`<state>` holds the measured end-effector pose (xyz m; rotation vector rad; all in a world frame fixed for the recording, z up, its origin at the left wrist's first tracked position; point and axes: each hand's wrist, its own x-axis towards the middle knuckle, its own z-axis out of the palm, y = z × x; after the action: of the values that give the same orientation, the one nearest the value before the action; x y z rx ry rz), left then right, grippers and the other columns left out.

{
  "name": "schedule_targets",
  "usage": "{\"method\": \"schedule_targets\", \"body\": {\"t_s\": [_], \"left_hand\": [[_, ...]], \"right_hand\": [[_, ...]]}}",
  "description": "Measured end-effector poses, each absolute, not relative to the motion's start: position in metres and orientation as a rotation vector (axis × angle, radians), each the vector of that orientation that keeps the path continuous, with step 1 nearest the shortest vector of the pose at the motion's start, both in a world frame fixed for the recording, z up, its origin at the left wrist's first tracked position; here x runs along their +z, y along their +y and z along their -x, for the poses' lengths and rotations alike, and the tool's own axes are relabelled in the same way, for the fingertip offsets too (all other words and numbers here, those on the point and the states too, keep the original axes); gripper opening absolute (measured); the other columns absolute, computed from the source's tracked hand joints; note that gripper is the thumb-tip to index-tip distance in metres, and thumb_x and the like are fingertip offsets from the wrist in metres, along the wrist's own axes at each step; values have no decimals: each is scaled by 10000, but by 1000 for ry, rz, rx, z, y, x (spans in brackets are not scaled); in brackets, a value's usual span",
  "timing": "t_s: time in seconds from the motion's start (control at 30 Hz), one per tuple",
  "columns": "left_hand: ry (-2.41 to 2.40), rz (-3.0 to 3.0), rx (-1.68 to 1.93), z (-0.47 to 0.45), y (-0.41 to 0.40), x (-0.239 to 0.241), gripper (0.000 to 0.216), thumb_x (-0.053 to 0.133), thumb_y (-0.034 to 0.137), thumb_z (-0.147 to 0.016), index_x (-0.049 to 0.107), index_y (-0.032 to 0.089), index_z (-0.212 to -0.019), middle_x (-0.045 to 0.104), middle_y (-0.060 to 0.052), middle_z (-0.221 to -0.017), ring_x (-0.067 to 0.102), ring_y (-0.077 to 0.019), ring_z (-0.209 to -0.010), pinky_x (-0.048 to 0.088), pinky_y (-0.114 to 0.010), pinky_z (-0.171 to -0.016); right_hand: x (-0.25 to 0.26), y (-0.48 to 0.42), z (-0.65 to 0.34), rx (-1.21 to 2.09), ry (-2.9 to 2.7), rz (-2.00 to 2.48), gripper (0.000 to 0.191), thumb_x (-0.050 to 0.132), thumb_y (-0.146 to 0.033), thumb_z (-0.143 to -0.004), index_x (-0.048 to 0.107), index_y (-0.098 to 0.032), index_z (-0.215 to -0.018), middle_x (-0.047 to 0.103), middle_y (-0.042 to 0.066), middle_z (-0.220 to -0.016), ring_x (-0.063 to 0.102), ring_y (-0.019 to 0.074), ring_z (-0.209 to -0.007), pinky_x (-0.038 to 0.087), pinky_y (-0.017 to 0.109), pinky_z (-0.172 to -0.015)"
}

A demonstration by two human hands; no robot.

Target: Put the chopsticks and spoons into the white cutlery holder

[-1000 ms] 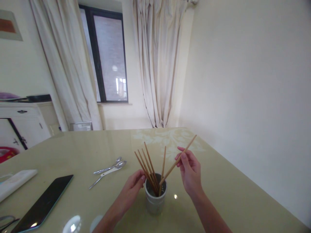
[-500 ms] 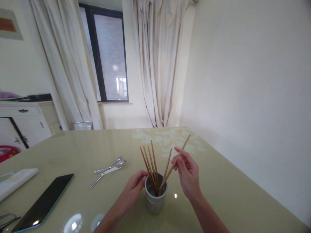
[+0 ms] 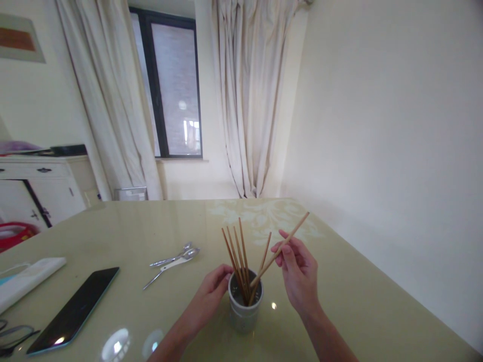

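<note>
Near the front edge of the counter stands a white cup of chopsticks — the left hand curls around its rim, while the right hand pinches one slanted chopstick, its tip inside the cup. Spoons and a phone lie to the left.

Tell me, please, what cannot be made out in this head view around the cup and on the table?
Head view:
- Lower ends of the chopsticks: hidden inside the cup.
- Glasses: cut off by the left frame edge.
- Spoons: overlapping and too small to count.
</note>
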<state>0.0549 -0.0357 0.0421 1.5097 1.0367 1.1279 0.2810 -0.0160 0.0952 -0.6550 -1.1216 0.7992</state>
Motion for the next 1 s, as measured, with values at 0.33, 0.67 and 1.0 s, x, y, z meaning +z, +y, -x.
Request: {"method": "schedule_targets", "body": {"t_s": [0.33, 0.67, 1.0], "left_hand": [[1049, -1505, 1138, -56, -40, 46, 488, 592, 654, -949, 749, 198, -1027, 779, -75, -1041, 679, -240, -995, 523, -348, -934], [1033, -1471, 1140, -60, -39, 46, 532, 597, 700, -924, 749, 201, -1030, 795, -74, -1032, 694, -243, -990, 546, -340, -912], [1076, -1470, 1164, -58, -39, 44, 482, 611, 653, -928, 771, 221, -1068, 796, -68, -1024, 691, -250, -966, 561, -361, -900]], "right_hand": [[105, -22, -274, 685, -1386, 730, 209, 784, -448, -915, 831, -244, -906, 620, 71, -962, 605, 203, -833, 510, 287, -651], [89, -24, -280, 678, -1181, 611, 235, 688, -469, -1000, 777, -253, -984, 677, 43, -829, 527, 153, -645, 449, 267, -565], [106, -36, -274, 512, -1272, 667, 186, 705, -404, -992, 796, -246, -951, 716, 43, -783, 551, 144, -585, 468, 247, -512]]}}
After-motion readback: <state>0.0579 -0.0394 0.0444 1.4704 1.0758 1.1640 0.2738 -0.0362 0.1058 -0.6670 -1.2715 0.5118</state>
